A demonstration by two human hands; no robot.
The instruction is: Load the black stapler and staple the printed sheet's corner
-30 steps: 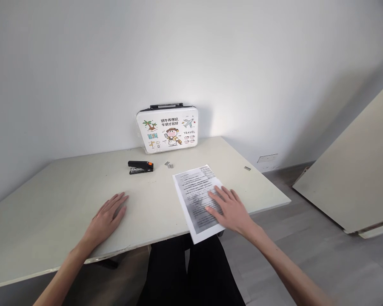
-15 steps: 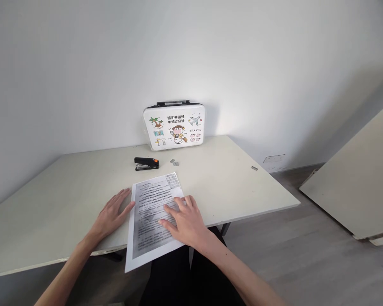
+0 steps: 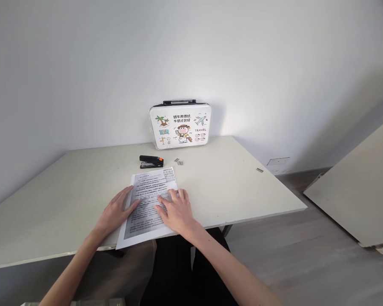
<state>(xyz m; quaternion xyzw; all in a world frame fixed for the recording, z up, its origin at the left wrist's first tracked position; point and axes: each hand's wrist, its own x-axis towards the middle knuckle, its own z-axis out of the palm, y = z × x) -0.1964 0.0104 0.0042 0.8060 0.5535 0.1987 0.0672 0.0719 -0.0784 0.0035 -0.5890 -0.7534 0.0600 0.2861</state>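
Observation:
A printed sheet of paper [image 3: 147, 208] lies at the table's front edge, its near corner reaching slightly over the edge. Whether more sheets lie beneath it I cannot tell. My left hand [image 3: 115, 212] rests flat along the paper's left side, thumb on the sheet and fingers spread. On the right part of the page lies my right hand [image 3: 176, 212], fingers apart and palm down. Just beyond the paper's top edge sits a black stapler [image 3: 151, 162] with an orange mark. Small strips of staples [image 3: 178, 162] lie to the right of the stapler.
A white case [image 3: 181, 127] with cartoon prints and a black handle stands against the wall at the table's back. Another staple strip [image 3: 259, 170] lies near the right edge of the white table [image 3: 230, 182]. A white panel [image 3: 357, 187] stands at the far right.
The paper has slid farther onto the table, away from me and slightly left. Both hands have gone with it, and my left thumb now lies over the sheet. The view has shifted slightly.

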